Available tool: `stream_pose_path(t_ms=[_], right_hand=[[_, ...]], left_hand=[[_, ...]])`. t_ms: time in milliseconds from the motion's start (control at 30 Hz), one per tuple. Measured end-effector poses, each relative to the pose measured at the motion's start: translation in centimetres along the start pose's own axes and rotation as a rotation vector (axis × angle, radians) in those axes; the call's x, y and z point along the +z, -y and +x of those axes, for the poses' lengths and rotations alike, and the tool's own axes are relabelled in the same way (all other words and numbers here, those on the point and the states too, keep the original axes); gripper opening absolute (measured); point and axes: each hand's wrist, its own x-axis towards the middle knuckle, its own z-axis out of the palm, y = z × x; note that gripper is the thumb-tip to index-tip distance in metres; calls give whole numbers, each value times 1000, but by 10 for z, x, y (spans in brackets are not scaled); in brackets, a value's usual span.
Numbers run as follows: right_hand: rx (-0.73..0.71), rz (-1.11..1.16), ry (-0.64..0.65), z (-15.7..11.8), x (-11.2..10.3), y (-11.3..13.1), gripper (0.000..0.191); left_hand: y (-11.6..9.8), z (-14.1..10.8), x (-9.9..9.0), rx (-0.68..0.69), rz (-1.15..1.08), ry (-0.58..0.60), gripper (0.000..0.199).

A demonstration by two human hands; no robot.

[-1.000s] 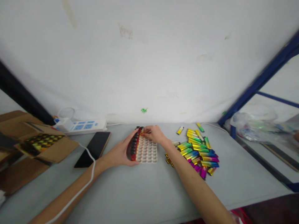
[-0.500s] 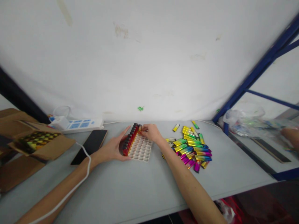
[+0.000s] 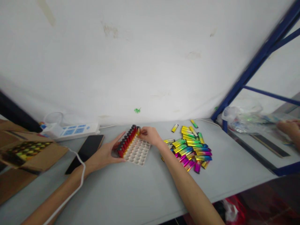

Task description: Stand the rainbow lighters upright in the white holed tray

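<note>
Head view: left hand (image 3: 108,153) cupped, right hand (image 3: 149,135) pinching lighter (image 3: 138,129)

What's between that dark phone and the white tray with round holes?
The head view shows the left hand between the phone and the white tray, cupped beside the row of red, black-topped pieces.

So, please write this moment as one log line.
left hand: at white tray; right hand: at gold piece; red row: standing in tray; loose pile: right of tray
</note>
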Motion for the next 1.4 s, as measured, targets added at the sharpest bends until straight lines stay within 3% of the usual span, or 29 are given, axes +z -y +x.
stream_pose_path(t_ms=[167,267,400,500,600,667,733,800,900,967,1067,1167,1267,1400], right_hand=[[-40,12,-2,-5,2,-3,18],[-23,89,62,0,-3,-5,16],[-20,216,81,4,-38,-12,26],[-71,266,-62,-9,-84,-28,33],[-76,200,-304,-33,-126,-51,36],[28,33,-442,-48,-144,-68,29],[160,-158,-491,-58,-151,-81,19],[243,-267,-484,-61,-148,-86,11],[243,-304,-462,-59,-130,-75,9],[151,-316,-400,-55,-110,-55,12],[-113,-289,-164,-51,-70,-21,24],[-137,-304,-14,-48,-30,0,43],[-110,-329,39,-46,-6,3,55],[-114,-293,20,-47,2,-4,58]], left_hand=[[0,-2,1,-38,10,0,132],[0,-1,-1,-56,46,7,132],[1,0,-2,-41,114,-9,124],[2,1,-2,-43,120,-13,120],[2,1,-2,-28,104,-14,120],[2,1,-1,-23,96,-13,121],[3,2,-1,-18,100,-16,121],[7,2,0,-15,129,-26,121],[13,2,0,-19,180,-58,123],[13,2,0,-20,206,-77,125],[6,2,2,-32,252,-78,124],[0,2,6,-51,276,-86,122],[0,2,9,-64,276,-93,120],[1,2,11,-53,254,-94,116]])
